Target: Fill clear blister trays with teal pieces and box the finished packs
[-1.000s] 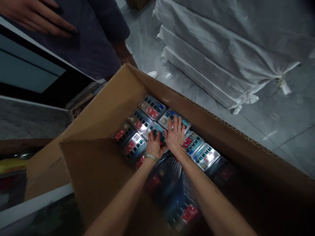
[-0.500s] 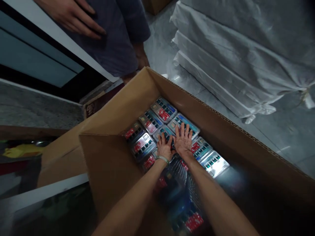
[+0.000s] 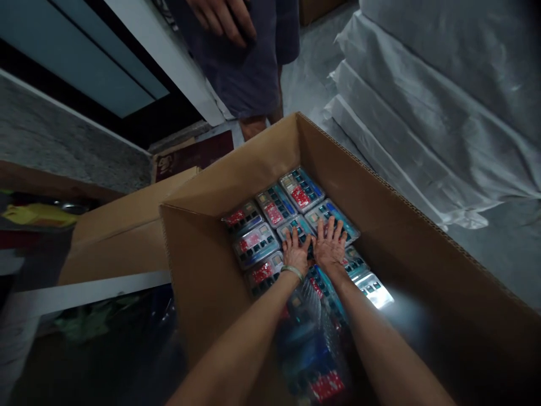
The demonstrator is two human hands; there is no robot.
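Note:
Both arms reach down into a deep cardboard box (image 3: 203, 254). My left hand (image 3: 296, 254), with a pale bangle at the wrist, lies flat with fingers spread on a clear plastic package (image 3: 296, 226). Right beside it, my right hand (image 3: 330, 248) presses palm down with fingers apart on another clear package (image 3: 349, 228). Several such packages, with red printed panels and dark teal pieces inside, sit in rows around the hands, such as one package (image 3: 301, 189) in the far corner. Nearer my body the packages (image 3: 313, 361) are blurred and partly hidden by my forearms.
Beyond the box stands another person (image 3: 249, 73) in dark shorts, one hand hanging. White-wrapped stacks (image 3: 422, 113) rise at the right. A second cardboard box (image 3: 122, 231) adjoins on the left, near a yellow object (image 3: 40, 214). A glass-panelled door (image 3: 97, 56) is at upper left.
The view has shifted, so the box and the other person appear further right. My hands remain flat on the packages, with the fingers still spread.

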